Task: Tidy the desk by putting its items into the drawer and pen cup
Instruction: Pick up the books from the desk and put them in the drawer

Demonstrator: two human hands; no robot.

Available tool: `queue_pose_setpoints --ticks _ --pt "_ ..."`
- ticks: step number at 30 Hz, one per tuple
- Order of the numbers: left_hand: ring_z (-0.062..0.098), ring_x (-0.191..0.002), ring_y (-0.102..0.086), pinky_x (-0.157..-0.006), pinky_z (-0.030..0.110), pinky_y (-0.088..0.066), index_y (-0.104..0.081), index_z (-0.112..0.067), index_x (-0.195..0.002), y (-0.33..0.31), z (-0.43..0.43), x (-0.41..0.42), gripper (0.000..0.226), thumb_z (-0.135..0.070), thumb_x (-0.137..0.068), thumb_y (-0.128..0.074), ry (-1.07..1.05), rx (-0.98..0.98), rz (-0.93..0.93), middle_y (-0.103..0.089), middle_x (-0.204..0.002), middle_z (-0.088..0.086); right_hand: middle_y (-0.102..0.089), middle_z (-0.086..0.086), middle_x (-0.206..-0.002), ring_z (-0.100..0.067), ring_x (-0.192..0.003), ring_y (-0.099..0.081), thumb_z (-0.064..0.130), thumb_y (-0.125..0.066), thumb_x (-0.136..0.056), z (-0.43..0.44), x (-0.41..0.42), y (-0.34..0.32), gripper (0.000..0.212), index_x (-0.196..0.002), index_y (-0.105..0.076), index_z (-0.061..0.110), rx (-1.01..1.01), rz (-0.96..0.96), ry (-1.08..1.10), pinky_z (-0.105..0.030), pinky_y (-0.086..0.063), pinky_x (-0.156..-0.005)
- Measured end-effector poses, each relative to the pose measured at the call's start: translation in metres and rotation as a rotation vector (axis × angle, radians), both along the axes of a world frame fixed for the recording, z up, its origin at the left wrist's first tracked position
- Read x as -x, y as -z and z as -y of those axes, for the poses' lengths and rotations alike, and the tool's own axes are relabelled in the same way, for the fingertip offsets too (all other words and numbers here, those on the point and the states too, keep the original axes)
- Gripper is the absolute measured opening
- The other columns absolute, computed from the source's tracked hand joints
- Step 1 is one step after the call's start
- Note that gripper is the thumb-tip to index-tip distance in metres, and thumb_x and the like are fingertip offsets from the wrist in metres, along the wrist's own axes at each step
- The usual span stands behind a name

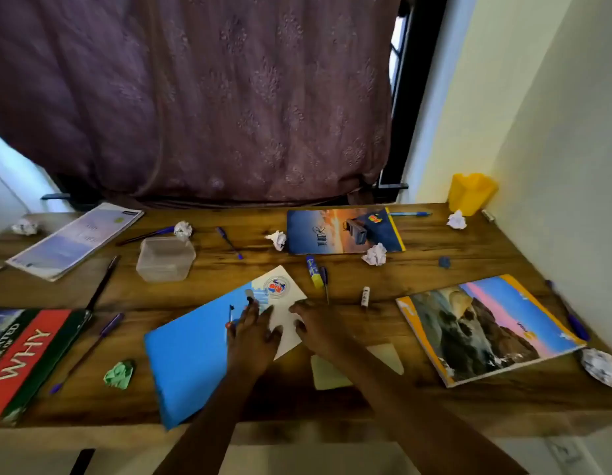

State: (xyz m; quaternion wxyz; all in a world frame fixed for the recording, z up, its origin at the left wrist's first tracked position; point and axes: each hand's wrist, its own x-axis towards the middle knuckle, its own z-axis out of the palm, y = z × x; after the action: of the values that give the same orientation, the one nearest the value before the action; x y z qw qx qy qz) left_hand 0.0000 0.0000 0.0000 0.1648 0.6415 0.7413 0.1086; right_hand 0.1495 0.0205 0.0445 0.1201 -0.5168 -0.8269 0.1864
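Note:
A blue and white notebook [191,358] lies slanted at the desk's front middle. My left hand [251,332] rests flat on its cover with fingers spread. My right hand [316,329] lies on the notebook's white right corner, fingers loosely bent; whether it pinches the edge I cannot tell. A yellow pen cup [470,193] stands at the far right corner. Several purple pens [107,329] lie scattered, and a glue stick [314,275] and a small white tube [365,296] lie just beyond my hands. No drawer is visible.
A red "WHY" book [30,358] sits front left, a mountain-cover notebook [486,329] right, a sunset notebook [342,231] behind, a pale booklet [74,240] far left. Also a clear plastic box [165,258], crumpled paper balls [374,254], green paper wad [119,373], yellow sticky pad [332,373].

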Motion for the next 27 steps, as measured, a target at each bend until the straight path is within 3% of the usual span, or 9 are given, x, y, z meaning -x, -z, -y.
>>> queue_pose_setpoints --ticks 5,8,13,17,20,22,24,27 --pt "0.026 -0.147 0.003 -0.114 0.057 0.001 -0.017 -0.035 -0.149 0.002 0.027 0.048 0.069 -0.063 -0.089 -0.037 -0.374 0.052 -0.009 -0.002 -0.16 0.005 -0.023 -0.008 -0.156 -0.025 -0.143 -0.022 0.036 -0.051 -0.095 -0.048 0.036 0.012 0.059 -0.146 -0.03 0.016 0.026 0.179 -0.158 -0.037 -0.024 -0.115" --pt "0.026 -0.146 0.012 -0.113 0.056 0.006 0.001 -0.036 -0.15 0.008 0.041 0.06 0.079 -0.073 -0.086 -0.026 -0.344 0.103 -0.05 0.01 -0.16 0.005 -0.011 -0.008 -0.159 -0.027 -0.146 -0.011 0.048 -0.057 -0.088 -0.077 0.056 0.015 0.077 -0.149 -0.022 0.019 0.07 0.281 -0.306 -0.043 -0.017 -0.117" --pt "0.026 -0.146 0.012 -0.114 0.057 0.004 0.007 -0.037 -0.149 0.012 0.028 0.089 0.085 -0.081 -0.079 -0.012 -0.183 0.072 -0.167 0.011 -0.159 0.004 -0.007 -0.008 -0.159 -0.027 -0.147 -0.008 0.062 -0.063 -0.076 -0.093 0.076 0.023 0.098 -0.151 -0.016 0.02 0.098 0.357 -0.384 -0.048 -0.016 -0.117" --pt "0.022 -0.146 0.012 -0.113 0.055 0.007 0.009 -0.04 -0.147 0.015 0.014 0.128 0.105 -0.091 -0.056 0.014 -0.013 0.033 -0.198 0.011 -0.159 -0.001 -0.016 -0.008 -0.157 -0.029 -0.143 -0.017 0.069 -0.059 -0.074 -0.079 0.084 0.031 0.098 -0.149 -0.02 0.02 0.012 0.37 -0.266 -0.051 -0.023 -0.112" --pt "0.02 -0.147 0.006 -0.114 0.056 0.006 -0.001 -0.037 -0.149 0.007 0.003 0.151 0.108 -0.09 -0.057 0.017 0.095 0.018 -0.218 0.003 -0.16 -0.001 -0.021 -0.007 -0.154 -0.03 -0.14 -0.021 0.071 -0.053 -0.077 -0.066 0.098 0.031 0.091 -0.146 -0.025 0.019 0.012 0.409 -0.174 -0.052 -0.026 -0.109" --pt "0.022 -0.147 -0.003 -0.114 0.056 0.006 -0.01 -0.031 -0.15 -0.005 0.006 0.152 0.104 -0.087 -0.065 0.012 0.117 -0.042 -0.263 -0.004 -0.159 0.002 -0.031 -0.009 -0.151 -0.032 -0.137 -0.03 0.065 -0.053 -0.081 -0.064 0.103 0.034 0.077 -0.139 -0.039 0.017 -0.14 0.31 -0.166 -0.049 -0.029 -0.106" --pt "0.024 -0.147 -0.004 -0.114 0.05 0.007 -0.012 -0.026 -0.151 -0.012 0.022 0.134 0.097 -0.08 -0.072 0.002 -0.029 -0.084 -0.212 -0.008 -0.159 0.006 -0.039 -0.01 -0.148 -0.034 -0.134 -0.038 0.056 -0.056 -0.084 -0.068 0.104 0.038 0.063 -0.133 -0.049 0.016 -0.292 0.125 -0.286 -0.049 -0.032 -0.104" --pt "0.039 -0.145 -0.008 -0.113 0.056 -0.008 -0.019 -0.022 -0.15 -0.001 0.052 0.094 0.097 -0.074 -0.071 -0.004 -0.276 0.068 -0.098 -0.012 -0.157 0.02 -0.015 -0.001 -0.159 -0.022 -0.147 -0.012 0.053 -0.041 -0.094 -0.061 0.101 0.045 0.062 -0.148 -0.027 0.026 -0.124 0.199 -0.454 -0.047 -0.014 -0.115"
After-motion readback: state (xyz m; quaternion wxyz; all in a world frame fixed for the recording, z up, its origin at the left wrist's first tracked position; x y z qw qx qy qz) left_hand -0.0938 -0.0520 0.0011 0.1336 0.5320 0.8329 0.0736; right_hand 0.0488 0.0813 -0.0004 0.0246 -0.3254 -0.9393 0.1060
